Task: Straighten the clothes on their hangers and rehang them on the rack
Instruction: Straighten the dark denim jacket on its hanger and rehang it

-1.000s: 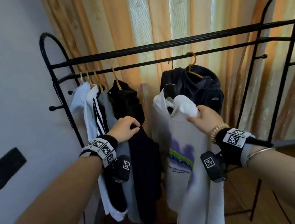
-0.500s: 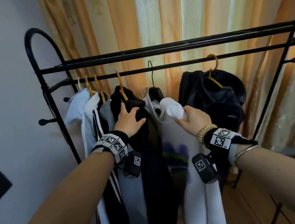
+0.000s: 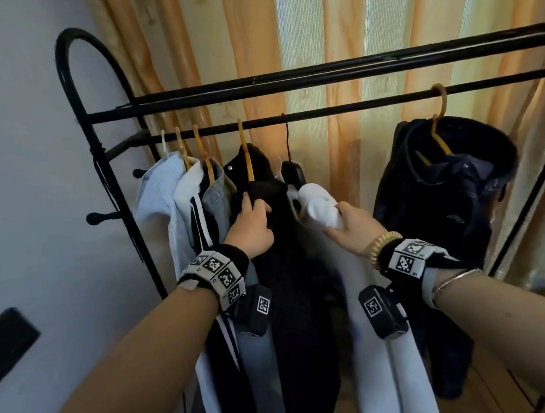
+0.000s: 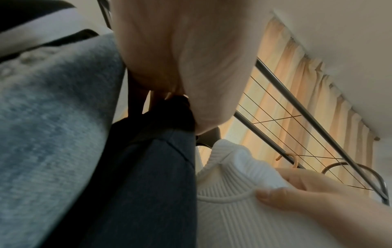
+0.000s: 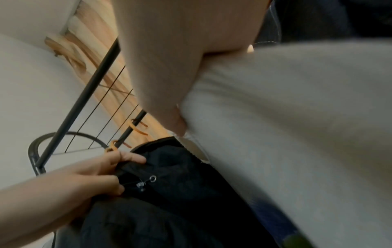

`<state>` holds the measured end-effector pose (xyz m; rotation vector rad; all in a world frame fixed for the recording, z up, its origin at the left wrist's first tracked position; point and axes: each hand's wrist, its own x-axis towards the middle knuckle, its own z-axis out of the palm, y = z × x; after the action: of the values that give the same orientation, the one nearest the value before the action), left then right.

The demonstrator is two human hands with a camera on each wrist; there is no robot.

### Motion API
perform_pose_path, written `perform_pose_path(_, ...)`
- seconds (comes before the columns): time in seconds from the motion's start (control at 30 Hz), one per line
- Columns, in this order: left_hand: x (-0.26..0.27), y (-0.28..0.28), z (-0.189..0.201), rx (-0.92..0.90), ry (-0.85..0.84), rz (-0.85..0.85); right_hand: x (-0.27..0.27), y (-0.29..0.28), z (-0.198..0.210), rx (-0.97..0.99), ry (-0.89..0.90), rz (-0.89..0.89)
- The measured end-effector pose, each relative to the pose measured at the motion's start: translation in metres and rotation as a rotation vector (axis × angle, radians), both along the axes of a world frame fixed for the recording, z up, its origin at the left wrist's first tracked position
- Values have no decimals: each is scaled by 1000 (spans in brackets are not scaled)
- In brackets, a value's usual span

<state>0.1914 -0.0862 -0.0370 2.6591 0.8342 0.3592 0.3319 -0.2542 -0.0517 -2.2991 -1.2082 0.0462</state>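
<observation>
Closer now, hands (image 3: 351,222) grip ribbed white sweater (image 4: 231,171).

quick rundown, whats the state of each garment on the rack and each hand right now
white sweater: on black hanger, hooked on the rail, collar bunched
black hoodie: hanging on orange hanger, beside the sweater
dark jacket: hanging apart at the right, slumped on its orange hanger
grey garment: hanging, on hanger
white striped top: hanging, on hanger
pale blue shirt: hanging, on hanger
left hand: grip on the hoodie
right hand: grip on the sweater collar
</observation>
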Motion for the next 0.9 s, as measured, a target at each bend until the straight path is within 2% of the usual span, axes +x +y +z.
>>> perform_pose_path(0.1,-1,3,2,-18,20,-20,-3,11,-10,-4,13,102)
perform_pose_path(0.3,-2,-3,3,-31,-3,-13,-5,8,-1,-184,65,209)
perform_pose_path(0.37,3,-19,5,29,-35,59,-2,-2,4,-197,66,223)
perform_pose_path(0.43,13,-35,13,144,-125,92,4,-13,12,-132,50,225)
perform_pose_path(0.5,27,-48,19,260,-160,46,12,-26,22,-19,-1,184)
perform_pose_path(0.57,45,-59,24,359,-103,-34,24,-42,31,97,-56,118)
perform_pose_path(0.67,69,-75,24,390,-10,-67,51,-66,41,191,-151,-25)
perform_pose_path(0.8,94,-84,20,389,102,17,81,-94,56,151,-252,-262)
perform_pose_path(0.9,105,-85,13,392,194,111,100,-101,60,41,-200,-347)
